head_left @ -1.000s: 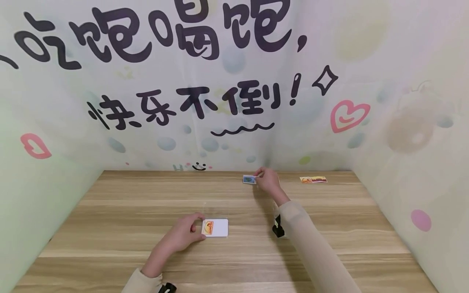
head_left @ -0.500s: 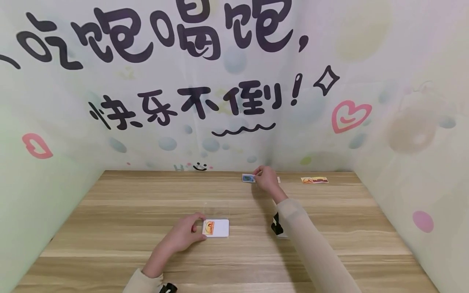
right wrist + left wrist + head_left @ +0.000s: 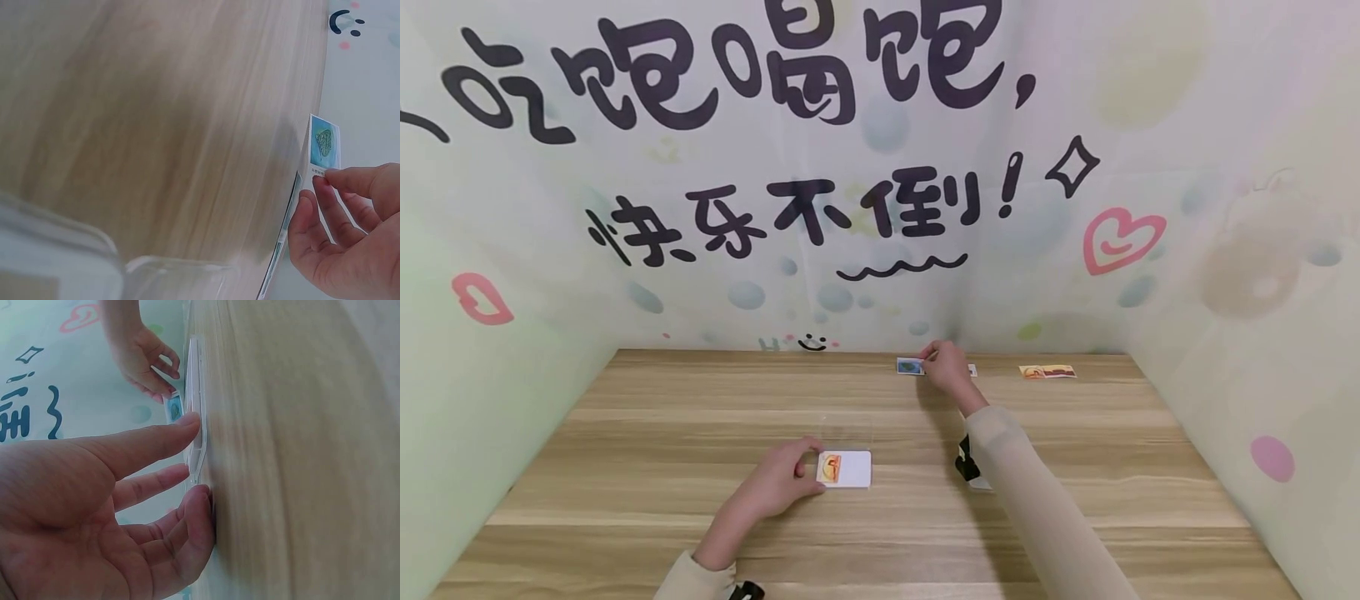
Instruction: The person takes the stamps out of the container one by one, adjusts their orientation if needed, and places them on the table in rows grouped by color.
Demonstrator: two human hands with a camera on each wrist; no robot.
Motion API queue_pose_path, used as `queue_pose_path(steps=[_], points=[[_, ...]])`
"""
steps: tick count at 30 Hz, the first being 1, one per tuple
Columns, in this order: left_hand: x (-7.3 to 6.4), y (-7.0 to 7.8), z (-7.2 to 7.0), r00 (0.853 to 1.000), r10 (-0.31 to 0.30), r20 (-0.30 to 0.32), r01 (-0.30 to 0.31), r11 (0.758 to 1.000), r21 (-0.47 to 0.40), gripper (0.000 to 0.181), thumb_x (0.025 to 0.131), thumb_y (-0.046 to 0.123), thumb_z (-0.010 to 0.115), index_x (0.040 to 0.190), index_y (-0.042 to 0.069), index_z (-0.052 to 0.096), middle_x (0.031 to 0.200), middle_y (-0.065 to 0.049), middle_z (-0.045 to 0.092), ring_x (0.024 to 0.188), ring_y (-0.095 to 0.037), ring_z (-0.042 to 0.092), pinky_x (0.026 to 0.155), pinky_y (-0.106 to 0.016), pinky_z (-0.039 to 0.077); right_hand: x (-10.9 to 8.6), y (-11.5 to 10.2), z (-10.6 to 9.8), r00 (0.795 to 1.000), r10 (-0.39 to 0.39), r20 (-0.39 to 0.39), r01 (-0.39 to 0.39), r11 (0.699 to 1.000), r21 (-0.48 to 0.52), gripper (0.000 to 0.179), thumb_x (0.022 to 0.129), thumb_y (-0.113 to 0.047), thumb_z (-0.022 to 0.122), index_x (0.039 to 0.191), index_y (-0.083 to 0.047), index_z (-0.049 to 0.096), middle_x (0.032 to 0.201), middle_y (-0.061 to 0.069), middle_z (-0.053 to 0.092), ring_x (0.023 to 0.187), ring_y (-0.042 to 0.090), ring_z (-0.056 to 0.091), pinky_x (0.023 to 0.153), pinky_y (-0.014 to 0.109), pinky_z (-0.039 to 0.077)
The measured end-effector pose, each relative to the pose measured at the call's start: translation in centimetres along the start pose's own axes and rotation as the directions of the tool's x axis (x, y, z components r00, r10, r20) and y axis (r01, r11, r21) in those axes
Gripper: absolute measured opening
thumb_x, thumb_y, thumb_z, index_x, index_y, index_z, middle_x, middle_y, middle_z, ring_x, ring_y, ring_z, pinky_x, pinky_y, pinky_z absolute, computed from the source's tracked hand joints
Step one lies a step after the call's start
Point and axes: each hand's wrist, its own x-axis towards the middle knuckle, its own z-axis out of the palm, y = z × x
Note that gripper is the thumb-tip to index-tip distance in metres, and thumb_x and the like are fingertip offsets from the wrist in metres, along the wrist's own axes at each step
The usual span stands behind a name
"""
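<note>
My left hand (image 3: 782, 479) grips the left end of a flat clear plastic case (image 3: 855, 471) between thumb and fingers. An orange stamp-like picture (image 3: 831, 468) lies on the case's white inside. At the back of the table my right hand (image 3: 947, 367) pinches the edge of a small blue stamp with a green picture (image 3: 324, 142) between thumb and index finger. The stamp stands tilted up in the right wrist view. Below those fingers lies a dark-edged strip (image 3: 281, 234), mostly hidden by the hand.
A yellow and orange strip (image 3: 1048, 372) lies at the back right. Under my right forearm is another white and clear case (image 3: 62, 256), its clear lid (image 3: 181, 278) beside it. The printed wall (image 3: 850, 317) borders the table (image 3: 700, 400).
The right hand has barely moved, and a white end of a strip now shows to its right. The left hand keeps its grip on the case. The whole view has drifted slightly.
</note>
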Motion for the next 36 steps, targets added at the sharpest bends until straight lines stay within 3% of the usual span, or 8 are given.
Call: queue_pose_path(steps=[36], points=[[-0.06,-0.03,-0.07,1.000,0.007,-0.004,-0.006,1.000,0.012,0.046,0.083,0.005,0.087,0.124,-0.002,0.067,0.073,0.000,0.046,0.062,-0.011,0.038,0.056,-0.024,0.032,0.50,0.09,0.82,1.000,0.026,-0.011,-0.026,1.000,0.006,0.010,0.099,-0.002,0.067,0.108,0.002,0.071,0.111,0.021,0.072,0.091,0.027,0.063,0.074,0.033,0.051]])
